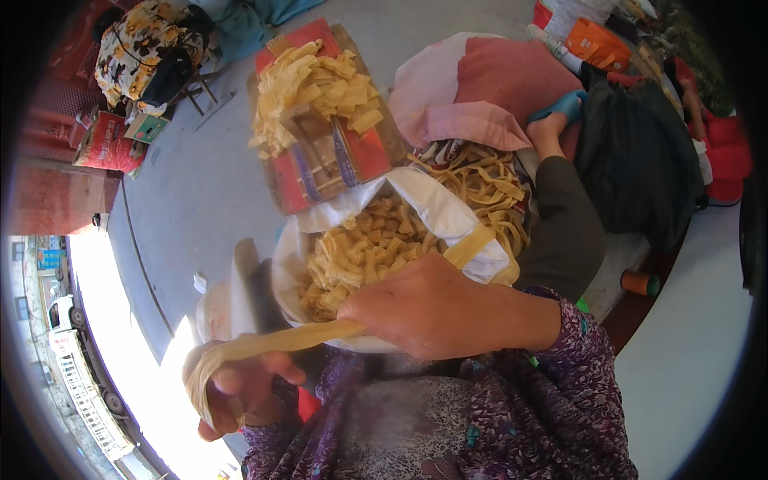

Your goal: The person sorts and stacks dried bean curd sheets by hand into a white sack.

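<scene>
My right hand (420, 306) is closed on a long pale-yellow flat strip (294, 337), whose other end shows past the hand. At the lower left the strip drapes over my left hand (240, 384), around its fingers and palm; some of those fingers are hidden or blurred. Just beyond my right hand, a white sack (294, 252) with a rolled rim holds short cut yellow pieces (354, 252). Long curled strips (480, 186) lie in a heap to its right. Flat pieces (318, 90) are piled on a red-covered board (372, 150), beside a wooden block-like fixture (312, 135).
A pink and red cloth sack (480, 84) lies beyond the long strips. A dark bag (636, 162) and an orange spool (639, 282) are at the right. Another person in a floral top (147, 54) sits at the upper left, near a red sack (111, 141).
</scene>
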